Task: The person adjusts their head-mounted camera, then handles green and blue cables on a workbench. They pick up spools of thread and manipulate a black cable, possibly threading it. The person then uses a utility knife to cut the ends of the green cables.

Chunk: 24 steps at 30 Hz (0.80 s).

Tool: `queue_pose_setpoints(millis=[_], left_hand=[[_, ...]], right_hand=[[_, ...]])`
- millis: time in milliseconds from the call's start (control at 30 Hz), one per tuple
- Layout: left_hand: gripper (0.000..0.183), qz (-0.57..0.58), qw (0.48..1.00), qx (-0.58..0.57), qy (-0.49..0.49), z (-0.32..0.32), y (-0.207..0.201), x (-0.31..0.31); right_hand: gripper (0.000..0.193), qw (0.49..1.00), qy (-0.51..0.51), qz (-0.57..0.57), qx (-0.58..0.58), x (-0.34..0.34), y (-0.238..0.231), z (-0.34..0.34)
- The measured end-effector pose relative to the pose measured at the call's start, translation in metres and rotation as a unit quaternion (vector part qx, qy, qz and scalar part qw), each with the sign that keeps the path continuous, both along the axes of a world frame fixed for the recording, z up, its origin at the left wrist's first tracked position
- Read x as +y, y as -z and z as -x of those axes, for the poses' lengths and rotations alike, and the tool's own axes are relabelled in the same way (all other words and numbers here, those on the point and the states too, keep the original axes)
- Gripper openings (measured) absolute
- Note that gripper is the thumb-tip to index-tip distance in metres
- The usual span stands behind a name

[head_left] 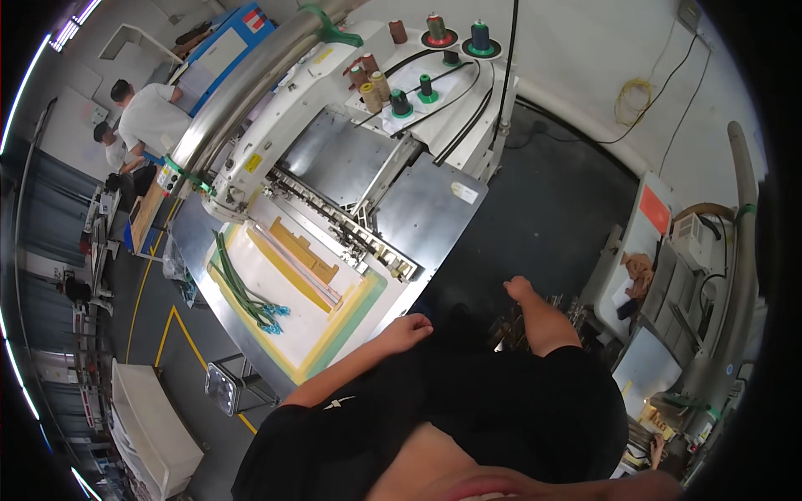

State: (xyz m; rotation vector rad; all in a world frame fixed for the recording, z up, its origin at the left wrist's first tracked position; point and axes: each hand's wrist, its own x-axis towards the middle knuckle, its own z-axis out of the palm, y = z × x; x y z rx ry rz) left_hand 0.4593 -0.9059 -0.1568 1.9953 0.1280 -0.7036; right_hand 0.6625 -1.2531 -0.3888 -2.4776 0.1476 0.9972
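Beside the front edge of a sewing machine's table, my left hand (pixel 407 332) is held with its fingers loosely curled together, and nothing shows in it. My right hand (pixel 519 288) hangs over the dark floor, closed like a loose fist, with nothing visible in it and touching nothing. Nearest the left hand is a white work sheet (pixel 309 341) with yellow and green borders. On it lie a bundle of green cords with blue ends (pixel 242 288), a long yellow strip (pixel 288 269) and a tan cardboard-like piece (pixel 305 252).
The large sewing machine (pixel 251 163) carries metal plates (pixel 430 209) and several thread cones (pixel 401 104). To the right stands another machine (pixel 668 309) with a thick metal arm. A white bin (pixel 150 430) stands lower left. Two people (pixel 154 113) are far left.
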Motion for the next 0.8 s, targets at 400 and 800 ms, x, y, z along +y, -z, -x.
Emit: queue_pose_setpoints(millis=[400,800], left_hand=[[0.019,0.146,0.973,0.058,-0.168,-0.125,0.006,0.025],[0.044,-0.07,0.838,-0.493,-0.221,-0.563,-0.111,-0.071]], right_hand=[[0.036,0.978,0.175,-0.095,-0.059,0.006,0.005,0.016],[0.035,0.994,-0.018,-0.001,-0.105,-0.165,0.127,-0.222]])
